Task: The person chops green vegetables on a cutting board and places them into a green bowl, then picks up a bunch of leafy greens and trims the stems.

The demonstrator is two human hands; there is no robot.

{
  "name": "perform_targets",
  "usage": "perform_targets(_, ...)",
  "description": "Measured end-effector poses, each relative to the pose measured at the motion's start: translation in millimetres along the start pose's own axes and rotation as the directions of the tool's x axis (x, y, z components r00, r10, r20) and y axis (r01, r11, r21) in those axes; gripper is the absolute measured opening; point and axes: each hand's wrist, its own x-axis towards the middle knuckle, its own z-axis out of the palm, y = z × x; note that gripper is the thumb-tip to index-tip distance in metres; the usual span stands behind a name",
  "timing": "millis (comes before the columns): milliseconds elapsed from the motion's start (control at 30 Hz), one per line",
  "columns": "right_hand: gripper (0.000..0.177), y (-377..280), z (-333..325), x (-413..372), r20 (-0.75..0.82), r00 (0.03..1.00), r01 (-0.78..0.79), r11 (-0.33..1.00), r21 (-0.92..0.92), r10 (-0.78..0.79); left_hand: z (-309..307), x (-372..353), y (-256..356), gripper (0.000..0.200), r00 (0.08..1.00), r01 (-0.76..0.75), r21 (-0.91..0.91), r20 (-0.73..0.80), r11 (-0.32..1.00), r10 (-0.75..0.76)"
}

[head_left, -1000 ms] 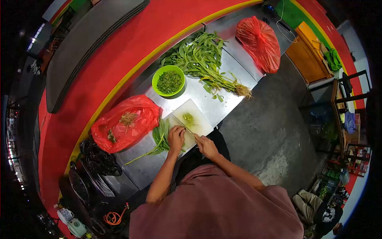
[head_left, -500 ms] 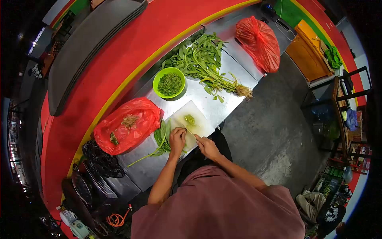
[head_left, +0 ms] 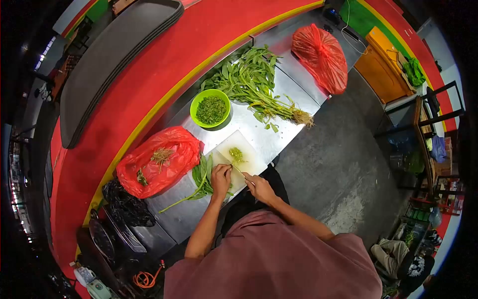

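My right hand (head_left: 261, 188) grips a knife (head_left: 238, 171), its thin blade reaching left across the white cutting board (head_left: 255, 160). Close to the blade's tip, the curled fingers of my left hand (head_left: 220, 180) press a bunch of leafy greens (head_left: 202, 172) at the board's left side. Those leaves stick out on both sides of the hand, and most of the held part is hidden. Beyond the blade lies a small heap of chopped greens (head_left: 236, 153). A lime-green bowl (head_left: 194, 102) of finely chopped greens stands past the board.
A large bunch of rooted greens (head_left: 249, 79) lies at the back of the metal table (head_left: 291, 92). On the left sits an open red plastic bag (head_left: 181, 167) with trimmed roots, beside a black bag (head_left: 127, 207). A tied red bag (head_left: 321, 57) rests at the far right.
The chopped heap on the board looks more spread out towards the blade. Both hands keep nearly the same place, and the view has shifted slightly.
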Motion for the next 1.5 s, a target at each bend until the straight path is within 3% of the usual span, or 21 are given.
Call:
perform_targets(100, 0.042, 14, 15, 5, -0.081, 0.991, 0.103, 0.995, 0.003, -0.102, 1, -1, -1, 0.017, 0.999, -0.042, 0.035, -0.004, 0.998, 0.042)
perform_targets(233, 0.041, 10, 19, 22, -0.077, 0.991, 0.112, 0.994, -0.014, -0.113, 1, -3, 1, 0.016, 0.997, -0.082, 0.073, 0.011, 0.994, 0.082)
perform_targets(400, 0.041, -6, 3, 21, 0.023, 1.000, -0.006, 0.999, 0.034, 0.005, -3, -2, 3, 0.015, 0.998, -0.062, 0.051, 0.003, 0.997, 0.062)
perform_targets(633, 0.042, 17, 9, 0, -0.040, 0.995, 0.098, 0.994, 0.051, -0.096, -2, -5, 3, 0.014, 0.999, -0.042, 0.032, -0.010, 0.999, 0.042)
perform_targets(833, 0.041, 10, 17, 29, -0.051, 0.992, 0.116, 0.993, 0.023, -0.115, -2, -3, 3, 0.014, 0.999, -0.028, 0.049, 0.016, 0.998, 0.027)
perform_targets(1033, 0.040, 4, 6, 15, 0.035, 0.999, -0.019, 0.999, 0.041, 0.018, -2, -2, 0, 0.015, 1.000, 0.009, 0.032, 0.012, 0.999, -0.009)
perform_targets(1167, 0.038, 13, 15, 10, -0.058, 0.993, 0.100, 0.995, 0.018, -0.099, 0, -2, -2, 0.014, 1.000, -0.007, 0.031, 0.018, 1.000, 0.006)
perform_targets(1367, 0.042, -4, 18, 39, 0.024, 0.999, 0.040, 0.998, -0.045, -0.039, 0, -1, -3, 0.014, 1.000, -0.010, 0.043, 0.030, 0.999, 0.009)
perform_targets(1500, 0.044, -10, 11, 28, 0.019, 0.999, 0.031, 0.999, 0.009, -0.031, 3, -3, -10, 0.013, 0.999, 0.033, -0.022, 0.008, 0.999, -0.033)
